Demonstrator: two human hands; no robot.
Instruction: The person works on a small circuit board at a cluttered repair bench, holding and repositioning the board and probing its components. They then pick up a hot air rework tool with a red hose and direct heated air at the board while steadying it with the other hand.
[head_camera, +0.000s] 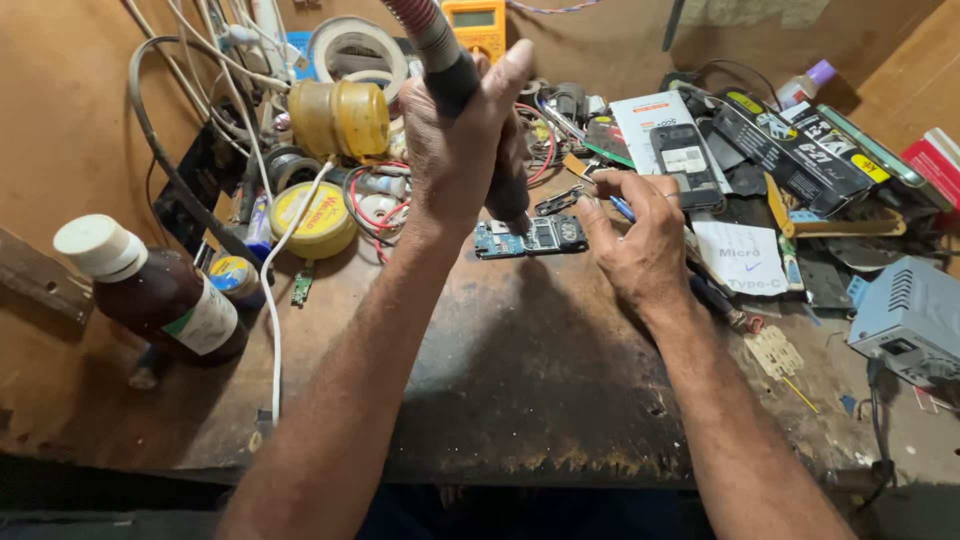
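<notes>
My left hand (465, 140) grips a dark, thick-handled hot-air tool (450, 75) with a ribbed grey hose, its nozzle pointing down at a small blue circuit board (530, 237) on the worn wooden bench (540, 380). My right hand (635, 235) sits just right of the board, pinching a thin blue-handled tool (622, 208) whose tip reaches toward the board's upper edge. A small black metal frame (558, 200) lies just behind the board.
A brown bottle with a white cap (150, 290) lies at the left. A yellow tin (315, 215), a yellow jar (340, 118), tape rolls and cables crowd the back left. Phone parts, black boxes and a grey power unit (905, 315) fill the right.
</notes>
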